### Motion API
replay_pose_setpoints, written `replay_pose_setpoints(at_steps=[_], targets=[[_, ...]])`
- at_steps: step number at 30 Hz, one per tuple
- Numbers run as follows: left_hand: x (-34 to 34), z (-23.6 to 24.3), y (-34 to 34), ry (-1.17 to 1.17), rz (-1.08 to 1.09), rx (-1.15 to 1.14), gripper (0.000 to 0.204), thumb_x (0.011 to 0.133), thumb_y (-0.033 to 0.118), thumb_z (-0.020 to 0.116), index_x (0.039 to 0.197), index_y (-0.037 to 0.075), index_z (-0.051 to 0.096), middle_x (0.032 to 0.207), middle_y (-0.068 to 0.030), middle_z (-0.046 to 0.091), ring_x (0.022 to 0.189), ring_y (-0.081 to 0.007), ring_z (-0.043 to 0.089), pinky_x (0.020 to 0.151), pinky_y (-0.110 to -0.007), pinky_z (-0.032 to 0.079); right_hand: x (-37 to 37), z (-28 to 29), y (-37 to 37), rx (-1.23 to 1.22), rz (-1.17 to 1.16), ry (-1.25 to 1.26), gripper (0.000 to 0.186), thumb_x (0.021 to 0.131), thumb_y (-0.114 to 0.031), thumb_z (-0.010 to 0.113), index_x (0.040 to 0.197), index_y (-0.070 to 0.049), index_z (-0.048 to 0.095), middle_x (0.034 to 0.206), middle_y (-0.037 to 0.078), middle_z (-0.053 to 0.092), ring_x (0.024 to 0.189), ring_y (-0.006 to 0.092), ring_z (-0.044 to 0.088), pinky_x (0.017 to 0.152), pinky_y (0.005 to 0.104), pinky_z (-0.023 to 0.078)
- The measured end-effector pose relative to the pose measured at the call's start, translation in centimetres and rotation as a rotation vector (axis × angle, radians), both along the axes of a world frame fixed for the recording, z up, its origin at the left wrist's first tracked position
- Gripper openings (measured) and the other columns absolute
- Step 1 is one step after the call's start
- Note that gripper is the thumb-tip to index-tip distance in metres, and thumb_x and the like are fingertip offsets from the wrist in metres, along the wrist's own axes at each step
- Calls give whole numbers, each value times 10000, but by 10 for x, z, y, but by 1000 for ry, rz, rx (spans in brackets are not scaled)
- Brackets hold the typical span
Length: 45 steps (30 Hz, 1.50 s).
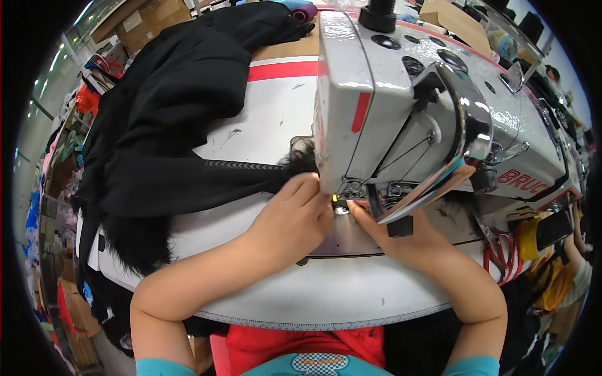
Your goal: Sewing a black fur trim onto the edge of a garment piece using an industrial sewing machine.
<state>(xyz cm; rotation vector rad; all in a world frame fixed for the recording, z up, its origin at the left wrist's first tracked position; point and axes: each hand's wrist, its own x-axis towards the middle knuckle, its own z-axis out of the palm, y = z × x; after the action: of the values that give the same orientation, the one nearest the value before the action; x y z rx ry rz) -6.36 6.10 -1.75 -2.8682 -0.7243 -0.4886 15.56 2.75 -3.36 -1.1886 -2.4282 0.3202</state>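
A black garment with long black fur trim spreads over the left of the sewing table. One strip of it runs right to the sewing machine's needle area. My left hand is closed, fingers curled on the garment just left of the presser foot. My right hand lies right of the foot, its thumb and fingertips drawn in close to it. A chrome guard and a dark machine part hide most of those fingers and what they pinch. The white sewing machine stands above both hands.
Red-handled scissors lie at the table's right, beside a yellow object. A curved measuring tape follows the table's front edge. Cardboard boxes stand at the far left. Another person's arm shows at the far right.
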Motion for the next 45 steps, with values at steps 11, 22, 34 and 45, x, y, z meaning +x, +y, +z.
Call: replay_pose_setpoints(at_steps=[11, 22, 34, 45], targets=[[-13, -2, 9, -40, -77, -124, 280, 719, 85, 559, 990, 16, 545, 852, -49, 467, 811, -188, 476, 687, -283, 435, 5, -13, 11, -281, -72, -428, 291, 928, -212, 416, 1175, -114, 533, 1056, 71, 578, 969, 154, 565, 812, 303, 455], [-4, 5, 7, -87, 109, -693, 198, 725, 62, 546, 904, -20, 533, 872, -92, 474, 834, -221, 500, 624, -324, 482, -11, 9, 5, -45, -86, -110, 276, 905, -217, 459, 1146, -106, 531, 979, 31, 614, 857, 160, 590, 693, 315, 466], [-10, -6, 11, -110, -175, -94, 286, 682, 26, 574, 951, -71, 569, 855, -87, 487, 814, -212, 499, 646, -272, 488, -11, 1, 19, -161, -134, -124, 373, 782, -253, 631, 1084, -62, 523, 992, 56, 585, 914, 176, 553, 783, 275, 425], [-9, -8, 16, -153, -140, -251, 235, 678, 53, 578, 895, -38, 587, 851, -81, 507, 832, -216, 499, 663, -284, 478, -9, -12, 20, -102, -126, -77, 346, 793, -224, 611, 1075, -48, 518, 1005, 73, 577, 931, 186, 547, 791, 280, 422]])
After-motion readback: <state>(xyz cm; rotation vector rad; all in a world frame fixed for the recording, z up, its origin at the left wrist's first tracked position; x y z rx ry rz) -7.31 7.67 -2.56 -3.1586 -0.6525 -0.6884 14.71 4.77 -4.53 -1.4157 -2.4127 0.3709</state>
